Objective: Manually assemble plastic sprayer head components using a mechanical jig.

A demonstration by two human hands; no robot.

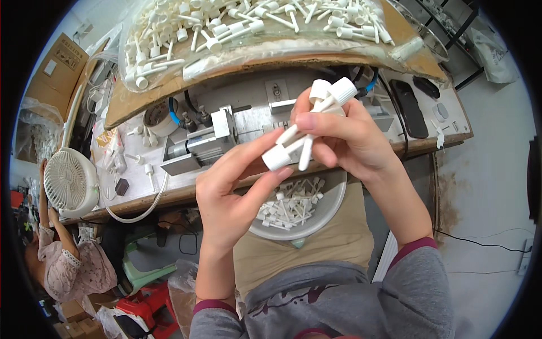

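A pale wall (100,12) shows at upper left; a black shelf (470,79) and light grey floor (490,164) lie right of the workbench (458,120).

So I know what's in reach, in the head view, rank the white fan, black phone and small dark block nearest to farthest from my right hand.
1. Black phone, right of your right hand.
2. Small dark block, left of both hands.
3. White fan, at the far left.

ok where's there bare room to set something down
Bare bench shows between the dark block and the white tube, a small patch; bare floor, between the bench's right end and the black cable. Crowded: the cardboard, heaped with white pieces, and the bench's middle, filled by the metal fixture.
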